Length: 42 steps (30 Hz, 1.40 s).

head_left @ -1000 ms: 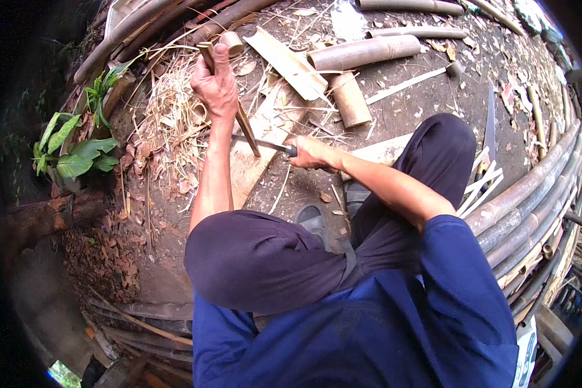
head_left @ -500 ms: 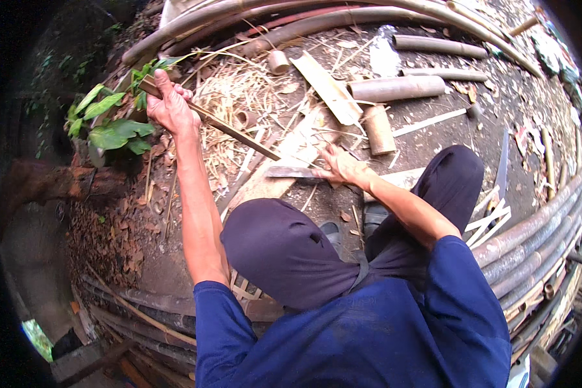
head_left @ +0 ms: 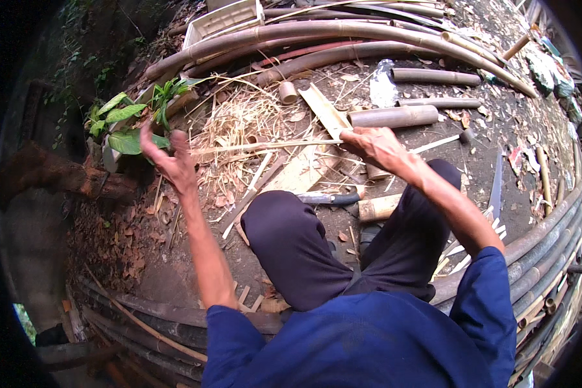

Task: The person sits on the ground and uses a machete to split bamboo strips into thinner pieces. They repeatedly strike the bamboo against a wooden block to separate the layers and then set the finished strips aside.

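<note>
My right hand (head_left: 376, 147) is closed on one end of a thin, pale bamboo strip (head_left: 265, 147). The strip runs leftward over a pile of shavings (head_left: 233, 119), nearly level. Close to its other end is my left hand (head_left: 174, 165), thumb and fingers apart, holding nothing, with green leaves just beyond it. A knife with a dark handle (head_left: 343, 199) lies between my knees, its blade partly hidden behind my left knee. Under the strip a flat pale board (head_left: 304, 169) lies on the ground.
Bamboo tubes (head_left: 394, 117) and a split bamboo piece (head_left: 323, 110) lie ahead. A mallet (head_left: 465, 136) and a saw (head_left: 496, 184) are on the right. Long bamboo poles (head_left: 343, 29) cross the far side, and more poles (head_left: 530, 249) stack at right. Leafy plants (head_left: 124, 139) stand left.
My right hand has let go of the knife, which now lies on the ground, and has taken the strip's end. My left hand has moved down and opened off the strip.
</note>
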### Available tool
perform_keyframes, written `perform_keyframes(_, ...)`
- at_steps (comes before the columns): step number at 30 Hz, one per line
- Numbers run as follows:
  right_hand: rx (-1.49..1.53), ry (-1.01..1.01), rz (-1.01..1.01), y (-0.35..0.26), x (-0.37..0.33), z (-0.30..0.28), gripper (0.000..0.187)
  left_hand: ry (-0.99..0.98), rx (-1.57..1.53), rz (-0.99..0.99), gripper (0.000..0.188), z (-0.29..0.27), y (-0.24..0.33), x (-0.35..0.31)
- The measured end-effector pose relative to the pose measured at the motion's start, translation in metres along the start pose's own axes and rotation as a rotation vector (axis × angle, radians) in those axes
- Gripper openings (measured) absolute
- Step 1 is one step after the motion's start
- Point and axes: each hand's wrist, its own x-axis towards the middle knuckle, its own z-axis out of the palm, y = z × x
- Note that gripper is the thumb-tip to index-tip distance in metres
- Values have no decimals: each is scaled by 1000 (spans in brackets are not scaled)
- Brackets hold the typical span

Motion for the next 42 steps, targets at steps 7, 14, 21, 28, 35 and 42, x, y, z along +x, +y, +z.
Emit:
perform_keyframes(7, -155, -245, -72, 2, -9, -79, 21, -1244, 259, 130, 25, -17, 54, -45)
perform_keyframes(14, -61, -292, 31, -8, -14, -65, 37, -1071, 277, 110, 33, -37, 66, -81)
perform_keyframes(21, -129, -170, 88, -25, -11, -53, 42, -1113, 359, -80, 38, -43, 66, -84)
perform_keyframes(28, -176, 18, 273, -59, -38, -45, 39, -951, 381, -180, 40, -48, 92, -111)
perform_keyframes(35, -176, 144, 351, -86, -51, -47, 36, -874, 417, -189, 40, -55, 102, -120)
perform_keyframes(42, -133, -298, -10, -13, 5, -87, 38, -1325, 256, -198, 42, -15, 78, -39)
